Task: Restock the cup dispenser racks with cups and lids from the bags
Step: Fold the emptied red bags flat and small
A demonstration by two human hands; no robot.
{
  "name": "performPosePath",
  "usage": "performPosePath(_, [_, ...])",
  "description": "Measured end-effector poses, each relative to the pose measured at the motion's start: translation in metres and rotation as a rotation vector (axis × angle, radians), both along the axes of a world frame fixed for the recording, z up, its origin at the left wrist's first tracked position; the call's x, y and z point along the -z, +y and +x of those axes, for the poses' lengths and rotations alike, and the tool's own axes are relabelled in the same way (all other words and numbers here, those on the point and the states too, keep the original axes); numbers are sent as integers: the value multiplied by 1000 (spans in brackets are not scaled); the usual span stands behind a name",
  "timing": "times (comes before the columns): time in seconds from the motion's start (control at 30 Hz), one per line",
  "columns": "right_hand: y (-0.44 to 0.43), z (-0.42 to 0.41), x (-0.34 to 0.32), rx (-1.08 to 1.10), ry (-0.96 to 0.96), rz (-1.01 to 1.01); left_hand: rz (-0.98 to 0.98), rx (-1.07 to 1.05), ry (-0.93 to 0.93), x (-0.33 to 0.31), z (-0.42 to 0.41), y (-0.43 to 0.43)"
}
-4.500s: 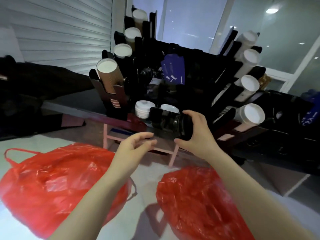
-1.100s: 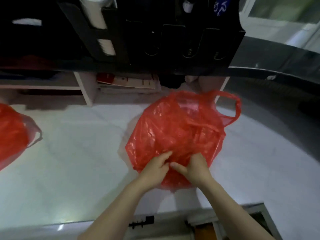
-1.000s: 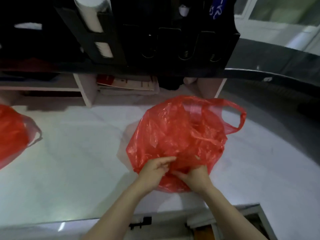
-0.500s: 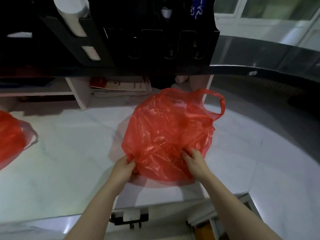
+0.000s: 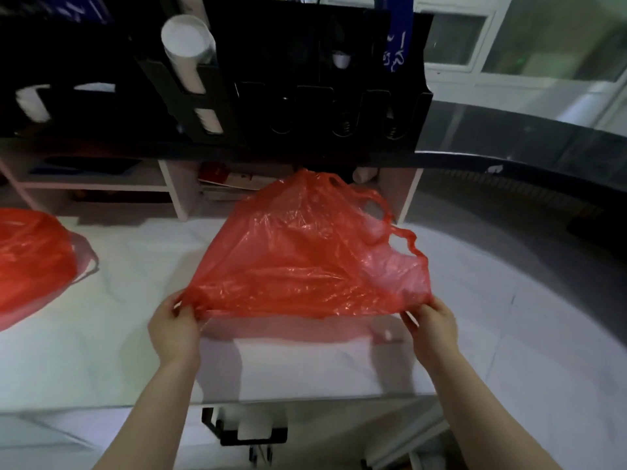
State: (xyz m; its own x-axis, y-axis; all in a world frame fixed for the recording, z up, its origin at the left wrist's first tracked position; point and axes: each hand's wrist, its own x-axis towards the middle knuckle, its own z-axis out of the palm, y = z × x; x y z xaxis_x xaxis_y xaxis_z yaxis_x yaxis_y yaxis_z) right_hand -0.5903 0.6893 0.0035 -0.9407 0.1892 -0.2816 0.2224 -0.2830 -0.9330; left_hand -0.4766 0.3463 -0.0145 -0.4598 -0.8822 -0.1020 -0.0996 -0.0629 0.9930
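- left hand (image 5: 174, 329): bare, at the near-left corner of the red bag (image 5: 305, 259)
- right hand (image 5: 432, 325): bare too, at the bag's near-right corner
- both forearms, nearer than the bag: bare right up to where the shot cuts them off
- fingernails: too blurry to tell

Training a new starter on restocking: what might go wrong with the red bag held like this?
The thin red plastic bag is stretched taut between the left hand and right hand; it may tear. Its handles point away, so any contents could slide out onto the white counter.
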Motion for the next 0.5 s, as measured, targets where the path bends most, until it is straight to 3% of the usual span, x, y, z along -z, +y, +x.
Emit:
performPosePath(0.17, [0, 15, 10, -35, -114, -154, -132, 136, -80, -6, 27, 12])
performPosePath(0.27, [2, 32, 13, 69, -12, 149, -207, 169, -117, -9, 41, 14])
performPosePath(0.37, [-6, 54, 3, 167, 216, 485, -282, 271, -101, -15, 51, 19])
performPosePath(0.5, [-31, 83, -18, -37, 467, 686, -407, 538, -79, -27, 67, 31])
